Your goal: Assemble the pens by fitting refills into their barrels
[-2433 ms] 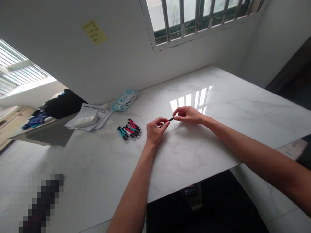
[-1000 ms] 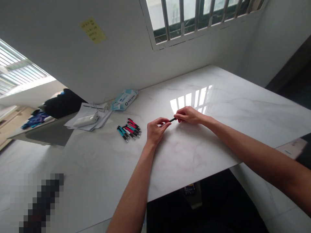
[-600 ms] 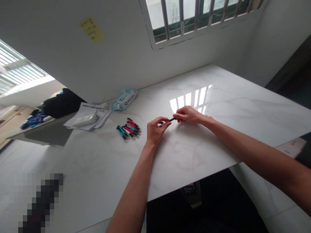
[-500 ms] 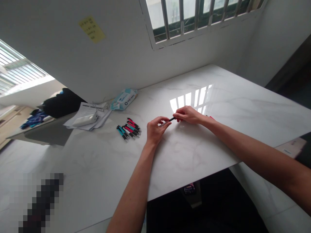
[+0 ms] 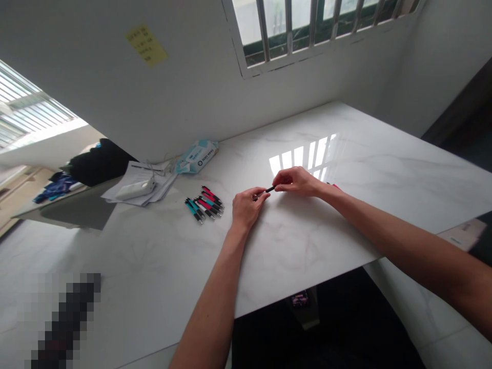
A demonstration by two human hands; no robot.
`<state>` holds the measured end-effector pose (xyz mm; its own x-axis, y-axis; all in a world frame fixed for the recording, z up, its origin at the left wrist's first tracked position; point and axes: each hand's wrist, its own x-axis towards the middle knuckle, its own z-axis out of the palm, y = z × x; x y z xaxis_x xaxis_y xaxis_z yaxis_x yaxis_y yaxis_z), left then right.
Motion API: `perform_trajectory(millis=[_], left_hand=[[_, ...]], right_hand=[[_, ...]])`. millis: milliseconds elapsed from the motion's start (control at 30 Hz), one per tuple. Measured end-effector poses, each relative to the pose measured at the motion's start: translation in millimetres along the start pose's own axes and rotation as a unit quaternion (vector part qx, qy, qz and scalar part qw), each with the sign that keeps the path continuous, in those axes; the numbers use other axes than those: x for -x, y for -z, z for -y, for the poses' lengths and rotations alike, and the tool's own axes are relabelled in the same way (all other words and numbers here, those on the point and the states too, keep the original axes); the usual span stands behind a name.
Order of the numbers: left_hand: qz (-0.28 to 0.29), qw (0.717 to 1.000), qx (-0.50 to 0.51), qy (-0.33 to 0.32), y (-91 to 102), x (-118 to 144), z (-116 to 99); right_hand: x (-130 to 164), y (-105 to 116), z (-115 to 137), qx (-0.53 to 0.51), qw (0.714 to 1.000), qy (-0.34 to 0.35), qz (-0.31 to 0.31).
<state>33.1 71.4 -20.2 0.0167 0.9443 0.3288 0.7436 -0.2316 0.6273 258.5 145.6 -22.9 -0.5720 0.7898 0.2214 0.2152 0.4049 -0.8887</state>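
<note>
Over the marble-patterned table, my left hand (image 5: 246,209) is closed in a pinch around one end of a slim pen part with a black section (image 5: 270,189). Thumb and fingertips of my right hand (image 5: 296,181) close on its other end, so it spans the gap between both hands. Much of it is hidden by the fingers. To the left of my left hand lies a loose group of pens (image 5: 205,204), teal and red with black grips. Behind my right wrist a bit of something red (image 5: 335,185) shows, mostly covered.
A pack of wipes (image 5: 198,156) lies against the wall, beside papers (image 5: 163,179) with a white device (image 5: 135,190) on top. The table's front edge (image 5: 307,288) runs close to my lap. A yellow note (image 5: 146,46) is stuck on the wall below a barred window.
The fingers of my right hand have shifted slightly on the pen part, and the left fingers have closed a little more around it. The pens on the table have not moved.
</note>
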Motion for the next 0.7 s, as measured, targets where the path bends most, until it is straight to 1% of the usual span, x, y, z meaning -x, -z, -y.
perform_trajectory(millis=[133, 267, 467, 633, 700], left_hand=[[-0.009, 1.000, -0.008, 0.002, 1.2, 0.9, -3.5], [-0.016, 1.000, -0.024, 0.001, 1.5, 1.6, -6.9], [-0.015, 1.000, -0.027, 0.000, 1.2, 1.5, -4.3], [-0.006, 0.999, -0.043, 0.015, 2.9, 1.4, -6.0], [-0.001, 0.999, -0.049, 0.025, 4.0, 1.4, -8.3]], right_hand=[[0.4, 1.6, 3.5, 0.035, 0.999, -0.015, 0.000], [1.3, 3.0, 8.1, 0.086, 0.995, -0.037, 0.021], [2.2, 4.5, 8.5, 0.067, 0.998, -0.017, 0.010], [1.6, 3.4, 5.3, 0.085, 0.996, -0.027, 0.031], [1.7, 2.3, 4.5, 0.079, 0.997, -0.016, 0.014]])
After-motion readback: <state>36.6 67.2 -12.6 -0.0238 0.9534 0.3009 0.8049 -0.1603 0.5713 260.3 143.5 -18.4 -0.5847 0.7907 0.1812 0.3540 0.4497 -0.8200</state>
